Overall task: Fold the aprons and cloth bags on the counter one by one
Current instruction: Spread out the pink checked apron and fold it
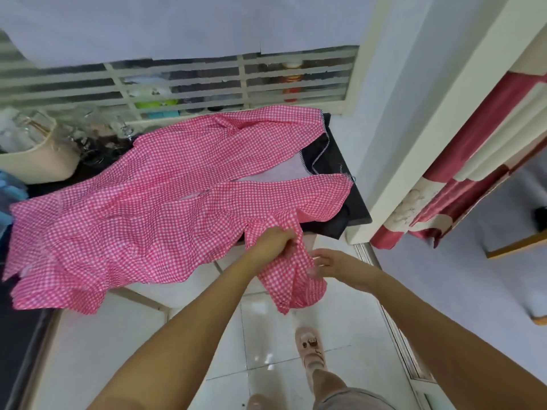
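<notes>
Currently, head view, single frame. The pink checked apron [154, 208] lies spread wide on the dark tabletop [358, 208], with its near edge and one long flap [290, 279] hanging over the front toward the tiled floor [266, 335].

Left hand [275, 241]: fingers [287, 245] clenched on the hanging flap near its top, bunching the cloth. Right hand [322, 263]: fingers [318, 258] released and spread, at the flap's outer edge; whether they touch it cannot be told.

Step, judged: first fold of this apron not yet made; the loose flap is being gathered. The next move likely calls for the right hand to take the flap's free end, so both hands can lift it onto the body of the apron and lay it flat before halving.

A dark cloth with striped trim [331, 161] lies under the apron's right side, probably a later piece.

Containers: a cream bag [35, 161] stands at the tabletop's left rear; clear glassy items show at its mouth, too blurred to name. Glassware [97, 128] stands just beside it. Jars [291, 81] sit behind the window grille, contents unclear.
</notes>
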### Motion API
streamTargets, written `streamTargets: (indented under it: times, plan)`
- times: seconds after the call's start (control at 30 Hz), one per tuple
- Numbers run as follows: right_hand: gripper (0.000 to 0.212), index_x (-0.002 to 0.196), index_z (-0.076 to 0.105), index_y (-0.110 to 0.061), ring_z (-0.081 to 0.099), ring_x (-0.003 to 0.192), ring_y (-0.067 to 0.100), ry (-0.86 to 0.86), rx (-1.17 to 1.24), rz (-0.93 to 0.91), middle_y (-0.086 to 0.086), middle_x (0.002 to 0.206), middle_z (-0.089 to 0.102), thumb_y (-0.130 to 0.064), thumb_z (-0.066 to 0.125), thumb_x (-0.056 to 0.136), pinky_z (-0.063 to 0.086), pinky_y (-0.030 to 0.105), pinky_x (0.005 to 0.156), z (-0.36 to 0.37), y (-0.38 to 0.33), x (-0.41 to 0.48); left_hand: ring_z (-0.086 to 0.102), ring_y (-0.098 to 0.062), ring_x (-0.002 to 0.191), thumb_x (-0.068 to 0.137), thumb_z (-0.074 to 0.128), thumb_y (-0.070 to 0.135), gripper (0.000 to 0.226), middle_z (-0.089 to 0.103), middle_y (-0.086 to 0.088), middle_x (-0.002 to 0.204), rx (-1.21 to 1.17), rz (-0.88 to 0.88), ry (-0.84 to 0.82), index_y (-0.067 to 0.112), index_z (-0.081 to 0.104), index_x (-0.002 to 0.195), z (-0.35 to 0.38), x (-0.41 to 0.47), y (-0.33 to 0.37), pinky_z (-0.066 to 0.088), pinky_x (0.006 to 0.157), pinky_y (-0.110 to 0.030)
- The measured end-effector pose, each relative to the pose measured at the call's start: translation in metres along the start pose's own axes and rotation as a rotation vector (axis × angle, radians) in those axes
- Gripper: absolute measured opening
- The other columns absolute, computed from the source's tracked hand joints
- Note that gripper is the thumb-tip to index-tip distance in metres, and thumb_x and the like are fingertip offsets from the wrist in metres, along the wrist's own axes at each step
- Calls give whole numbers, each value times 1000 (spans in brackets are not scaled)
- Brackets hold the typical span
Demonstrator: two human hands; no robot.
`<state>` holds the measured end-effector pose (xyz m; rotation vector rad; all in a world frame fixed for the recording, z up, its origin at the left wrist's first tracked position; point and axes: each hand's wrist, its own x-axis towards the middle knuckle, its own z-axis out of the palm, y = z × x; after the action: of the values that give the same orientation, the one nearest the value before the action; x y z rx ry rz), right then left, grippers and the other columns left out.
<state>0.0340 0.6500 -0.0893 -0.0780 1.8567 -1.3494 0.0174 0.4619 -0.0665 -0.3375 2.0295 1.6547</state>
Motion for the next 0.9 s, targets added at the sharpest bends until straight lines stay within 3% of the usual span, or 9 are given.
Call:
streamTargets:
  times: [0.07,0.17,0.27,0.37,0.5,0.57,0.7,0.8,0.9]
  plan:
    - [44,119,58,-22,60,110,22,72,-154,49,2,119,64,-23,77,79,45,44,102,8,16,0,44,-13,53,91,46,10,29,47,-1,57,-199,-46,-136,16,45,62,-7,-2,13,47,57,-25]
    - [28,109,63,-17,61,100,21,88,-469,117,5,111,66,-32,69,86,49,34,94,20,10,-7,45,-15,59,91,45,15,27,45,-2,63,-330,-79,-259,17,42,64,-13,-3,22,52,59,-25]
    - [38,117,62,-10,61,105,24,56,-615,179,8,116,64,-36,65,88,49,35,94,17,-8,-19,58,-16,62,94,45,18,24,61,-4,66,-325,-75,-163,11,50,71,-22,-4,29,54,63,-25]
    - [37,112,63,-11,67,100,26,12,-189,159,8,109,69,-32,71,83,52,39,92,15,-31,-37,66,-23,91,97,49,34,34,67,-12,108,-115,-85,-146,3,59,105,-32,-16,31,54,80,-34]
    - [48,116,62,-2,66,102,28,-31,453,60,15,116,67,-19,77,74,53,38,89,21,-81,-52,56,-13,112,73,56,69,74,54,4,132,195,142,-202,23,50,131,-45,-71,40,46,98,-34]
    - [56,112,63,1,66,98,29,-64,662,33,17,112,67,-16,85,63,54,41,90,24,-104,-55,48,-4,118,65,65,74,91,43,17,136,289,283,-213,33,35,141,-54,-105,44,43,98,-27]
    - [38,111,59,1,66,90,26,-59,718,8,15,100,68,-16,66,78,54,43,85,45,-146,-55,48,10,109,58,71,69,98,34,33,126,337,416,-203,46,21,139,-74,-168,55,46,85,-13]
    - [39,115,58,2,68,84,24,-85,851,4,14,96,68,-14,62,80,56,41,82,64,-166,-43,24,-5,135,60,77,60,114,14,18,150,627,509,-10,42,6,147,-77,-191,52,28,112,-32]
    - [44,125,55,4,69,79,23,-74,996,23,15,98,66,-8,60,84,59,35,76,80,-174,-26,-17,-17,145,64,68,70,127,-21,5,157,999,534,248,29,-18,149,-65,-183,32,-4,117,-47]
